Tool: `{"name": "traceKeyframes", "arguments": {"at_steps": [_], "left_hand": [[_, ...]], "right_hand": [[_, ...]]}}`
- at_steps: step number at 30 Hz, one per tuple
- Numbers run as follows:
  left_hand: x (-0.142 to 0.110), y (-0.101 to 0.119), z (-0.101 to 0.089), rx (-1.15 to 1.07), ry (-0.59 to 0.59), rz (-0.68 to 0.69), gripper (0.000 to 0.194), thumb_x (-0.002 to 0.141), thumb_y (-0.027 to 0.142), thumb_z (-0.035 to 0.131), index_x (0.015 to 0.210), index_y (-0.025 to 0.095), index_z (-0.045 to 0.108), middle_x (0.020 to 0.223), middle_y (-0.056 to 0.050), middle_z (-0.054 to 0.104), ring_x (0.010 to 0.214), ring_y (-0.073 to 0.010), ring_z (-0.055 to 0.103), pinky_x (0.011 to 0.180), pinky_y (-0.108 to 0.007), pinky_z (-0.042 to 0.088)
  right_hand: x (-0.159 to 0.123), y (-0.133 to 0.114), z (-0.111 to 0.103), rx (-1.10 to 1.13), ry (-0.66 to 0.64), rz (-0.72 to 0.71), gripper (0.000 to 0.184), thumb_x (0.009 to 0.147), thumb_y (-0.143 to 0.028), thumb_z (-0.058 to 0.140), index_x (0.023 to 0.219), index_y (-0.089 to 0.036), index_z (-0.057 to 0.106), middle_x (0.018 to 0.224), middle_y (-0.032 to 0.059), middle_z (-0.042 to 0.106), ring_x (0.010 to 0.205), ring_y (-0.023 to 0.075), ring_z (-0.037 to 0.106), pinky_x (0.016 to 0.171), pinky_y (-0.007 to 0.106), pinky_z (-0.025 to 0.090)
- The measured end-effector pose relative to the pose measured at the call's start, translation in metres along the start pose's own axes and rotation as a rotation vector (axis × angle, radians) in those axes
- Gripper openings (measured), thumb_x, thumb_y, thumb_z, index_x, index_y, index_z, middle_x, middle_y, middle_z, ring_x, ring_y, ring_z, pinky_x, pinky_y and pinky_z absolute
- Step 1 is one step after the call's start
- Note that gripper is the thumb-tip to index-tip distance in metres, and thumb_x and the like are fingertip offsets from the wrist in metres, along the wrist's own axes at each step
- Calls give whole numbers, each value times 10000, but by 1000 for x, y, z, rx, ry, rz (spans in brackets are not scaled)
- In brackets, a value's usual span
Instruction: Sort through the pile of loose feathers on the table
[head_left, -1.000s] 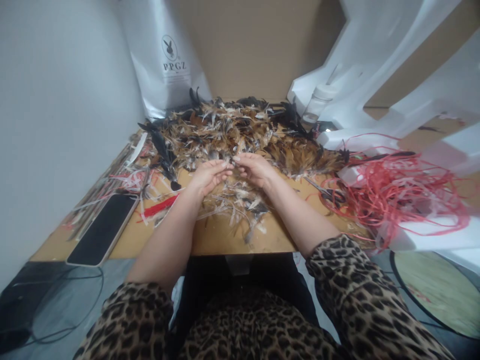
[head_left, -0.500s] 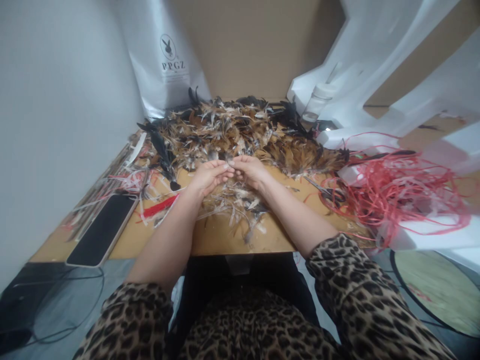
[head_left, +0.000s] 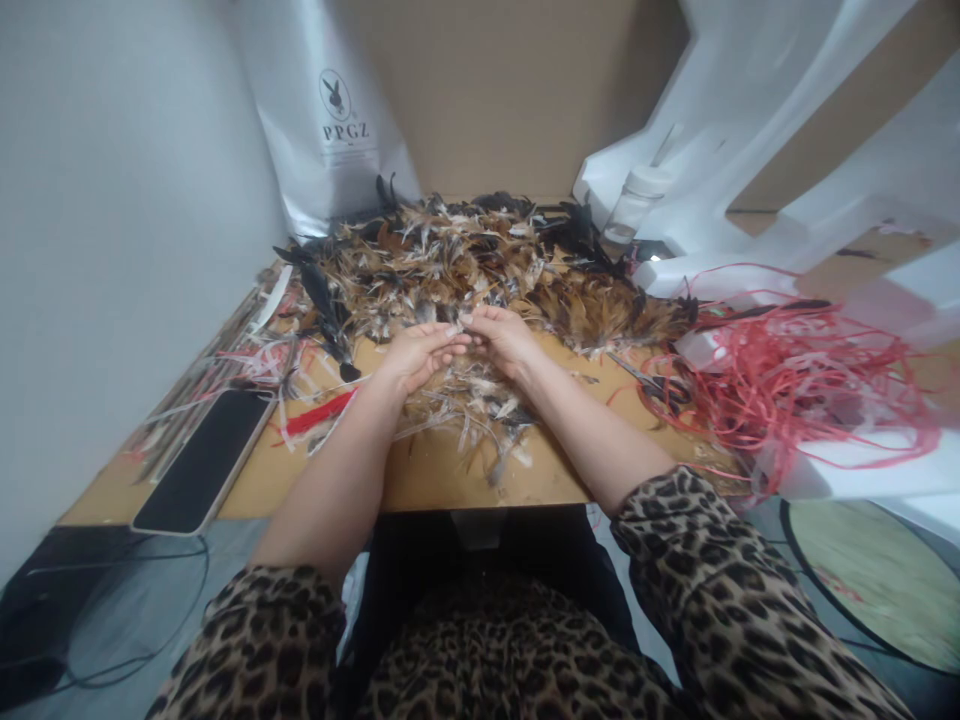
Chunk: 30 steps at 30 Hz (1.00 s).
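We see the left hand (head_left: pixel 424 352) and the right hand (head_left: pixel 504 340) meeting at their fingertips, each thumb and forefinger pinched narrow on a small wispy piece (head_left: pixel 460 326), probably a bit of feather, though the fingers hide most of it. Half a second ago the right fingertips sat closer against the left ones; now we find them slightly farther off and higher, which we take as a small shift of pinch within fine fingertip work, the piece not yet released. It lies right at the meeting of the two grips, and its long axis seems to run across, from one hand to the other; we cannot tell which end is the tip. Just beyond the grip spreads a wide heap of brown, black and whitish feathers (head_left: pixel 450 255), pointing every way. Nearer to us than the grip lies a loose scatter of pale, wispy feather scraps (head_left: pixel 491 410). Well to the grip's right we have black-handled metal scissors (head_left: pixel 660 388) beside a tangle of thin red plastic strips (head_left: pixel 817 390).
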<state>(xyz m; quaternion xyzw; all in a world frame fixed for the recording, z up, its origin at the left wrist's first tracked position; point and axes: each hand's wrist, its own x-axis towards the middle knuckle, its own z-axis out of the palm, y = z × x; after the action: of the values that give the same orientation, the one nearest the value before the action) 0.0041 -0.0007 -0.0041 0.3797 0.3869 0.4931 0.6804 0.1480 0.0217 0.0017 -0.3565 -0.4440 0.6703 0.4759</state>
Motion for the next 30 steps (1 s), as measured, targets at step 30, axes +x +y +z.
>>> {"name": "traceKeyframes", "arguments": {"at_steps": [30], "left_hand": [[2, -6, -2, 190, 45, 44, 187, 615, 160, 704, 776, 77, 658, 730, -100, 672, 555, -80, 604, 526, -157, 471]], "right_hand": [[1, 8, -1, -67, 7, -16, 318, 495, -338, 747, 650, -157, 536, 542, -59, 536, 481, 57, 476, 502, 194, 376]]}}
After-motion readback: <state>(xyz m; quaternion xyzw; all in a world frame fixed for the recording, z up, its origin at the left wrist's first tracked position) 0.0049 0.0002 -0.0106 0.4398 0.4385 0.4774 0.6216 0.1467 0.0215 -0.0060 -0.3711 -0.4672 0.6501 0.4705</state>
